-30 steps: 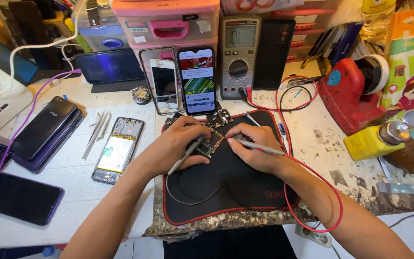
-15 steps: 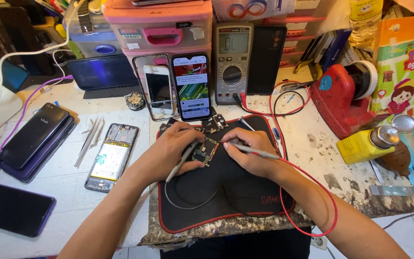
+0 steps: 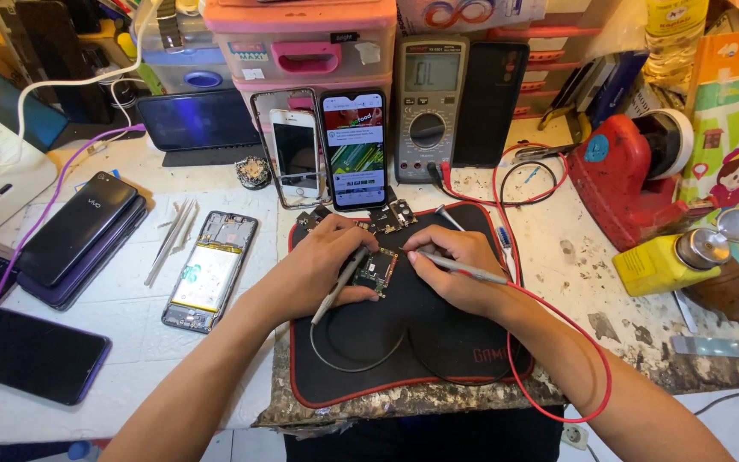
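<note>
A small green phone circuit board (image 3: 378, 271) lies on a black mat with red edging (image 3: 404, 342). My left hand (image 3: 322, 265) grips a thin probe with a black lead (image 3: 340, 282), its tip on the board's left side. My right hand (image 3: 455, 269) pinches a second probe with a red lead (image 3: 472, 272), tip at the board's upper right edge. Both leads run back to a grey multimeter (image 3: 428, 107) standing upright behind the mat.
An opened phone with its battery exposed (image 3: 209, 269) and tweezers (image 3: 173, 239) lie left of the mat. Several phones (image 3: 79, 239) sit at far left; two more lean upright at back (image 3: 354, 150). A red tape dispenser (image 3: 626, 175) and yellow bottle (image 3: 673, 257) stand right.
Both hands stay on the board with only slight shifts of the probes. The camera view has drifted a little.
</note>
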